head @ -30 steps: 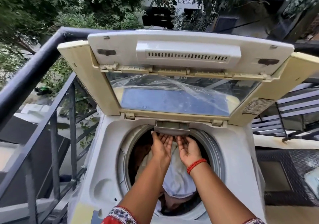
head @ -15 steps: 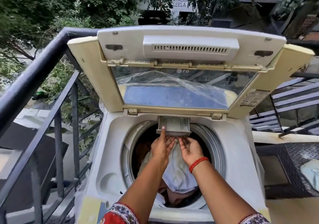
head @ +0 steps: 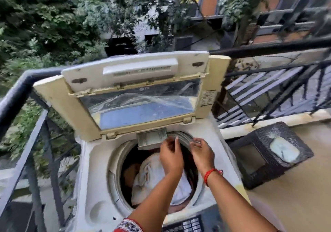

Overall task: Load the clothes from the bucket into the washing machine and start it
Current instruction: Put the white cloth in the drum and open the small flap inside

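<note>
Both hands at pulled-out detergent drawer (head: pixel 152 138), ready for soap: left hand (head: pixel 171 157) and right hand (head: pixel 202 154) grip unclear, blurred. Clothes (head: pixel 152 176) already fill washing machine (head: pixel 93 187).

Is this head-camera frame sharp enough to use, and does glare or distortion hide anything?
Head view: daylight, even and soft; motion blur smears the trees, both hands and the control panel. Wide-angle bending curves the railing. The raised lid carries reflections on its window. The clothes in the drum stay readable.
</note>
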A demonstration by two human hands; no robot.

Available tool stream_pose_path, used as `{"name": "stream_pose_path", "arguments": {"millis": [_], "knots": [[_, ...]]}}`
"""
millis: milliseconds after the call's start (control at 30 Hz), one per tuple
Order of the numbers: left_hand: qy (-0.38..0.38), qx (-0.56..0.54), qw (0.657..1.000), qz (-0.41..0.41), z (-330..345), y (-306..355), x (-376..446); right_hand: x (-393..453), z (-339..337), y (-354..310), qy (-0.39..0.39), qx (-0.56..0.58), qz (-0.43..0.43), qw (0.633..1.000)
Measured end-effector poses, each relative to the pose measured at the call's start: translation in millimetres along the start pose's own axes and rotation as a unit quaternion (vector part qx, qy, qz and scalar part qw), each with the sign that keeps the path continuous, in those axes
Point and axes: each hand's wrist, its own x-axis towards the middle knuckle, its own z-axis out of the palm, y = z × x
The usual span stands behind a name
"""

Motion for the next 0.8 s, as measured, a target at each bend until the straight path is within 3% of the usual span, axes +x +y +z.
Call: {"name": "stream_pose_path", "arguments": {"millis": [100,267,500,800], "knots": [[-0.082,0.046,0.989,0.116,39,31,-21,4,-61,-2,0.066,0.038,-0.075,0.994],[-0.254,0.061,0.936,0.234,123,67,-74,17,-166,25,0.151,0.076,-0.057,0.984],[-0.445,0.19,0.828,0.283,268,60,-126,49,-289,98,0.248,0.04,0.004,0.968],[-0.516,0.311,0.758,0.25,446,21,-128,140,-403,191,0.304,0.024,0.069,0.95]]}}
